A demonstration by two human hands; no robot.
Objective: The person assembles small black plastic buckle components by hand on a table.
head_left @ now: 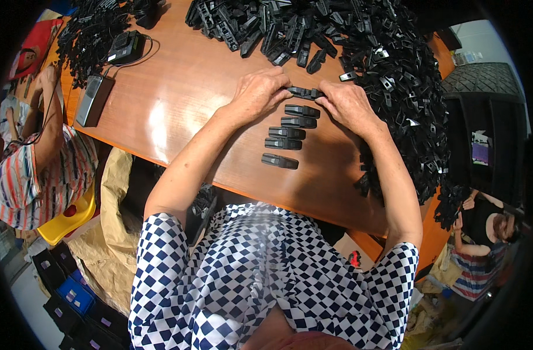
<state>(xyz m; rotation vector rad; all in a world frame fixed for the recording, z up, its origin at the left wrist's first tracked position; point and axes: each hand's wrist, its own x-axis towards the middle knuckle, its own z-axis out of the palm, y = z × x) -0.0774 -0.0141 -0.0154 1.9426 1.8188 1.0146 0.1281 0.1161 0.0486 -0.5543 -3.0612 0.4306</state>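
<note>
Between my two hands is a black plastic clip-like part [304, 93], held level just above or on the wooden table [185, 76]. The fingers of my left hand [259, 90] pinch its left end. My right hand [349, 105] grips its right end with thumb and forefinger. Below it, toward me, several similar black parts [299, 122] lie crosswise in a loose column. The nearest black part [280, 161] sits a little apart from the others. What exactly these parts are, I cannot tell.
A big heap of black plastic parts [389, 87] spreads over the table's back and right side. At the left stand a dark box-shaped device [95, 100], a small black corded device [126, 46] and a pile of black cables [91, 35]. People sit at left and right. Brown paper [103, 245] lies below.
</note>
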